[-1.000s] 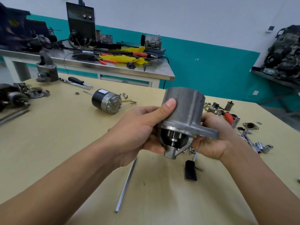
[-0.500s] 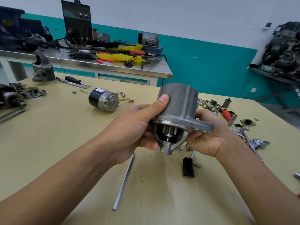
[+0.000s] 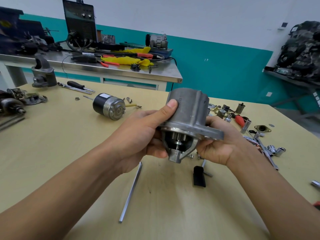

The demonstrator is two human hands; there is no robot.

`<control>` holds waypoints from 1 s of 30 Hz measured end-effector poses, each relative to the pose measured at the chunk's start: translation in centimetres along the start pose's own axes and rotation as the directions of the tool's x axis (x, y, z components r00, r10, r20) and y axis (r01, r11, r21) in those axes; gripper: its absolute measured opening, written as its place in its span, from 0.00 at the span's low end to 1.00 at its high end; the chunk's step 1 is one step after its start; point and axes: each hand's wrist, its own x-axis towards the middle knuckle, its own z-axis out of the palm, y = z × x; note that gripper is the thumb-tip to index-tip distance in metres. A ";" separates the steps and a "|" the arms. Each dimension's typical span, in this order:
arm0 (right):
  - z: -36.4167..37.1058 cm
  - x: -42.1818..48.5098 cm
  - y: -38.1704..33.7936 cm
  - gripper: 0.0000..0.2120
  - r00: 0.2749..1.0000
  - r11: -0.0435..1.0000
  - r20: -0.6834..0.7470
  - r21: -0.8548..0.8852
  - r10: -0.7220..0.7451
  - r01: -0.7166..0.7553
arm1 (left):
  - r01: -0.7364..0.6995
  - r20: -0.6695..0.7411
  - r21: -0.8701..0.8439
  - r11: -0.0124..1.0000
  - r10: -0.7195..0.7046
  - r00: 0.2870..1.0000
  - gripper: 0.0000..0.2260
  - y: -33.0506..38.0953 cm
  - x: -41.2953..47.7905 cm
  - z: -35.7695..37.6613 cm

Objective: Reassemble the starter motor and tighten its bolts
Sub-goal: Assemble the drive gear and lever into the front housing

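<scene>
1. Far left edge of the bench point(image 3: 52, 144): dark motor parts point(image 3: 12, 103) lying loose; behind them a grey cast housing point(image 3: 43, 73) stands upright near the back edge.
2. A black-handled screwdriver point(image 3: 78, 84) lies just right of that casting. Further right, a black-and-silver motor body point(image 3: 109, 105) lies on its side, silver end cap facing the camera, with a small nut point(image 3: 77, 98) to its left.
3. Left forearm enters from lower left, angled up toward centre. Left hand point(image 3: 138, 135) is closed around the starter housing point(image 3: 188, 115): thumb point(image 3: 168, 110) pressed flat on the upper barrel, fingers curled underneath at the nose end.
4. The starter housing is held in the air above mid-bench, clear of the surface, barrel tilted up and away, open nose pointing down toward the camera. A pinion gear point(image 3: 178, 141) shows inside the nose opening.
5. A long silver bar point(image 3: 131, 191) lies on the bench below the hands; a black-handled tool point(image 3: 199, 176) lies to its right.
6. Right forearm enters from lower right. Right hand point(image 3: 218, 144) grips the housing's flange from the far side and beneath, palm up, fingers wrapped behind it and mostly hidden.
7. Right of the hands: scattered silver sockets point(image 3: 275, 150), a red-handled tool point(image 3: 239, 119), and a brass flanged fitting point(image 3: 262, 129).
</scene>
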 end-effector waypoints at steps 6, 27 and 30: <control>0.3 -0.2 0.1 0.21 1.000 1.000 0.024 0.004 0.018 -0.018 | 0.008 -0.017 0.003 1.000 -0.008 1.000 0.19 -0.2 0.3 -0.3; 0.0 -0.6 -0.7 0.04 0.998 0.995 -0.032 0.076 -0.058 0.060 | -0.092 0.115 0.041 0.995 0.087 0.990 0.44 -0.4 1.1 -2.4; -0.1 -0.5 -0.9 0.08 0.999 0.951 0.005 0.306 -0.034 0.031 | -0.093 0.116 -0.038 0.995 0.097 0.988 0.43 -1.0 1.5 -2.0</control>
